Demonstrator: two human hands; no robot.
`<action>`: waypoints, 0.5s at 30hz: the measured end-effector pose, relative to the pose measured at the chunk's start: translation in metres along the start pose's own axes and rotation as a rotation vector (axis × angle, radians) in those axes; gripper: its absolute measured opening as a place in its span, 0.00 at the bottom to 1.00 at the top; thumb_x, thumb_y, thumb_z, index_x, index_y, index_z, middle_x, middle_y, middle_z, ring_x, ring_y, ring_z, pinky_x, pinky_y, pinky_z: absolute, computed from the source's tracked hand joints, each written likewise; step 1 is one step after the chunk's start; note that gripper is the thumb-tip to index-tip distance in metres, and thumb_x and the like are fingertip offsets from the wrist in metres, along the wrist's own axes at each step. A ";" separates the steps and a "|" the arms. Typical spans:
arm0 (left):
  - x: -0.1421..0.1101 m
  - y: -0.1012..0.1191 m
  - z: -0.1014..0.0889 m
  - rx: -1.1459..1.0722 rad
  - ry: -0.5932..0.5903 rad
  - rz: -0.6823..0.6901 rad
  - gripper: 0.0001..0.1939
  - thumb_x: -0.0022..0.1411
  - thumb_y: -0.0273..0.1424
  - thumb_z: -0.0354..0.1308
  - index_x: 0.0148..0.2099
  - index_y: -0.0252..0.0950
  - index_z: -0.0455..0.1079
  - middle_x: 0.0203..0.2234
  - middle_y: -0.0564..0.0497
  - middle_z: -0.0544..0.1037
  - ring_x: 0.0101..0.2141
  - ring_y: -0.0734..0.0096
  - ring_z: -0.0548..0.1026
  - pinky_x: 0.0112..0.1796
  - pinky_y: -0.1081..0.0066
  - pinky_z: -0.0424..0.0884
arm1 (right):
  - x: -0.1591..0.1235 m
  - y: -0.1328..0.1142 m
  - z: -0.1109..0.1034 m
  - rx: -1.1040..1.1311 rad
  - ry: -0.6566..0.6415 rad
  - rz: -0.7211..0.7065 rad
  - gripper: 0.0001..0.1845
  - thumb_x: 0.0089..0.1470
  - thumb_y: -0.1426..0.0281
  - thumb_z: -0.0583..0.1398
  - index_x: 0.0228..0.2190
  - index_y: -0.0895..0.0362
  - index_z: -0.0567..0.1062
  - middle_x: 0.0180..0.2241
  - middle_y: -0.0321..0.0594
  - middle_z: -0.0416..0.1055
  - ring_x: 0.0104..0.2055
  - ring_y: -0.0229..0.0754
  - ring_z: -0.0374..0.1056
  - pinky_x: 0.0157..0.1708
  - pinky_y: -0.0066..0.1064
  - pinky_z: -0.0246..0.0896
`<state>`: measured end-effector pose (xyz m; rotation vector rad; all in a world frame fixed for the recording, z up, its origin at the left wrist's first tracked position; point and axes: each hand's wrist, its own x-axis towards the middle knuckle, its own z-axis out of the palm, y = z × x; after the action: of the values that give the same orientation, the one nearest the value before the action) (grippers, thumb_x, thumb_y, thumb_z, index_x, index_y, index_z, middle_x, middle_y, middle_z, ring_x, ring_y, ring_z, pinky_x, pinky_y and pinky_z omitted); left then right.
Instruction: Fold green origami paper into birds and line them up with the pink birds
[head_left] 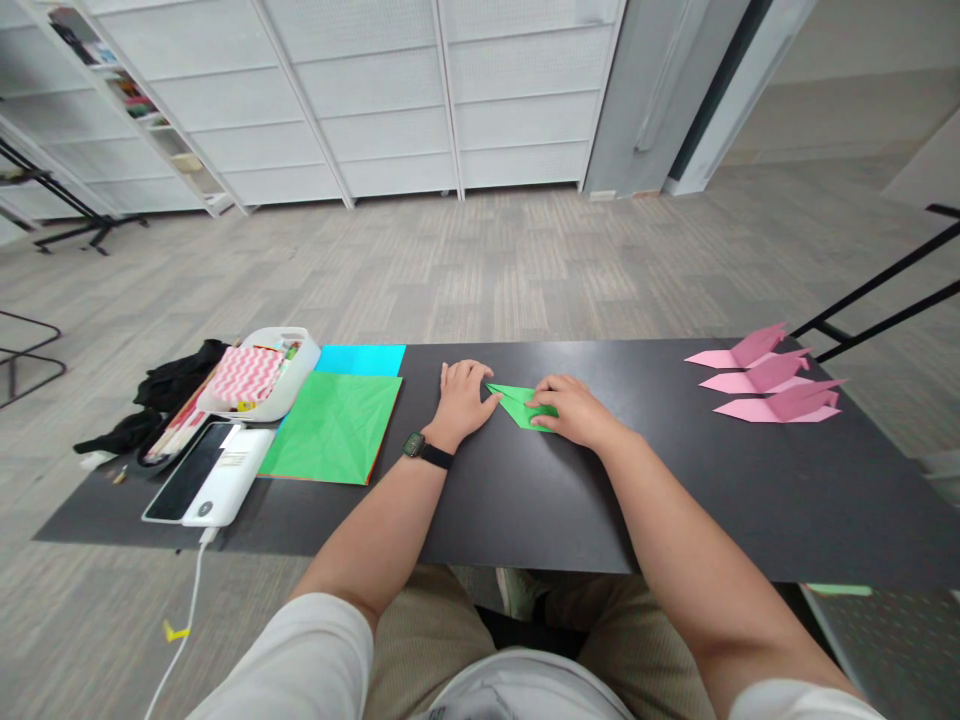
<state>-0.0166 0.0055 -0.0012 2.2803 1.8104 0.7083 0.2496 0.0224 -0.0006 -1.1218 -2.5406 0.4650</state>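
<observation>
A small folded piece of green origami paper (pixel 517 405) lies on the dark table, its narrow point toward the left. My right hand (pixel 571 408) covers its right end, fingers bent over and gripping the paper, so that part is hidden. On the left, my left hand (pixel 463 398) rests with its fingers stretched out on the tabletop, the thumb at the paper's narrow tip. A black watch (pixel 426 450) is on my left wrist.
Three pink folded paper birds (pixel 776 402) stand in a row at the right. To the left are a stack of green sheets (pixel 337 425), a blue sheet (pixel 364 359), a white box (pixel 296 375), a phone (pixel 191 470), a white power bank (pixel 229 480) with cable, and black cloth (pixel 176 380).
</observation>
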 end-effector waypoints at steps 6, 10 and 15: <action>0.006 -0.010 0.005 -0.006 0.010 -0.094 0.12 0.68 0.36 0.65 0.51 0.42 0.71 0.54 0.44 0.74 0.61 0.50 0.69 0.71 0.34 0.47 | 0.000 0.000 0.000 0.003 -0.008 0.000 0.16 0.56 0.67 0.73 0.47 0.46 0.84 0.49 0.42 0.75 0.53 0.52 0.68 0.55 0.46 0.62; 0.008 -0.010 0.003 -0.027 0.045 -0.127 0.08 0.69 0.29 0.62 0.50 0.41 0.72 0.53 0.44 0.76 0.58 0.51 0.72 0.69 0.34 0.52 | 0.000 0.000 0.000 0.007 -0.001 0.002 0.15 0.56 0.67 0.73 0.47 0.46 0.85 0.49 0.42 0.75 0.53 0.52 0.69 0.55 0.46 0.62; 0.007 -0.003 -0.005 -0.126 0.117 0.021 0.09 0.70 0.25 0.58 0.50 0.40 0.73 0.50 0.45 0.79 0.54 0.56 0.75 0.61 0.51 0.69 | -0.001 0.000 0.000 0.006 -0.007 0.000 0.16 0.57 0.66 0.73 0.48 0.47 0.84 0.49 0.43 0.76 0.53 0.52 0.69 0.56 0.46 0.62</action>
<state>-0.0208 0.0124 0.0041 2.2223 1.7379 0.9492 0.2502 0.0220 -0.0004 -1.1196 -2.5432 0.4774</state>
